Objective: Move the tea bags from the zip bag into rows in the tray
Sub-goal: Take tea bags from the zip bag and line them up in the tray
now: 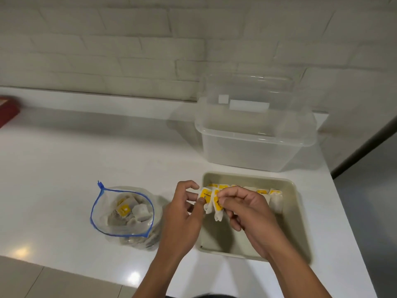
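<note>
I have both hands over the near-left corner of the tray (299, 211), each busy with tea bags. The left hand (184, 214) pinches one tea bag (203, 197) by its yellow tag between thumb and fingers (192, 186); the right hand (247, 209) grips a second tea bag (217, 206), its fingers curled round it. The two bags hang side by side, touching or nearly so, and I judge I am parting them before laying them down.

To do this well I would hold by the card tags, not the soft pouches, draw the bags apart gently so no string snags, then set each one upright against the row of tea bags (263, 192) already standing along the far wall of the tray, tags up and in line.

The pouches are limp white paper, thin and creased, with stiff little yellow tags. The tray is a shallow beige rectangle with rounded corners and a smooth matt look; most of its floor is bare. To the left on the white glossy desk (64, 168) stands the zip bag (122, 211), clear floppy plastic with a blue zip rim, mouth open, with many tea bags inside. Beyond the tray sits a clear plastic box (255, 143), hard and translucent.
</note>
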Motion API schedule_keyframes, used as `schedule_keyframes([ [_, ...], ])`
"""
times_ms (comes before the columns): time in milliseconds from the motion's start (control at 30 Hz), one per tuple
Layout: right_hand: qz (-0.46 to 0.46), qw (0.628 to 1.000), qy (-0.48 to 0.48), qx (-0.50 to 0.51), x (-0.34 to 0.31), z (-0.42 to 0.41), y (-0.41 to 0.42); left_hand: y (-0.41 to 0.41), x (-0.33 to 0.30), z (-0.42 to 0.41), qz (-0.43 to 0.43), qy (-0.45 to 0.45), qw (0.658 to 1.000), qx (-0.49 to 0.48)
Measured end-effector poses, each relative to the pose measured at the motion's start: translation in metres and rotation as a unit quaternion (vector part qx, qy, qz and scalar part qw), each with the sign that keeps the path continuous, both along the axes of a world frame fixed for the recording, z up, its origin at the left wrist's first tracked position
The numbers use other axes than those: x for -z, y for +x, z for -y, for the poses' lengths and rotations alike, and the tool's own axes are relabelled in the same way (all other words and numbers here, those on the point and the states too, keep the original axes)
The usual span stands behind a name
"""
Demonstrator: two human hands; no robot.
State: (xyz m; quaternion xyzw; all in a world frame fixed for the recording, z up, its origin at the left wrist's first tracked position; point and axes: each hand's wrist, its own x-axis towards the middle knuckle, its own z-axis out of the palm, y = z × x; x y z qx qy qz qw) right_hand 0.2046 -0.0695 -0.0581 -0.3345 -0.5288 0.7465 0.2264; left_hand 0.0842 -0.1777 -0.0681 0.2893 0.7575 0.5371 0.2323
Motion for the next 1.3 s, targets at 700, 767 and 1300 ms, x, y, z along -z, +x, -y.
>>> schedule_keyframes([
  [700, 0.047, 0.975, 0.144, -0.164, 0.001, 0.077, -0.156, -0.098, -0.008, 0.125, -0.284, -0.158, 0.936, -0.134],
  [767, 0.069, 0.97, 0.167, -0.161, 0.005, 0.081, -0.161, -0.103, -0.004, 0.128, -0.279, -0.192, 0.928, -0.156],
  [1300, 0.061, 0.985, 0.113, -0.118, 0.012, 0.063, -0.131, -0.086, -0.019, 0.114, -0.31, -0.131, 0.914, -0.228],
])
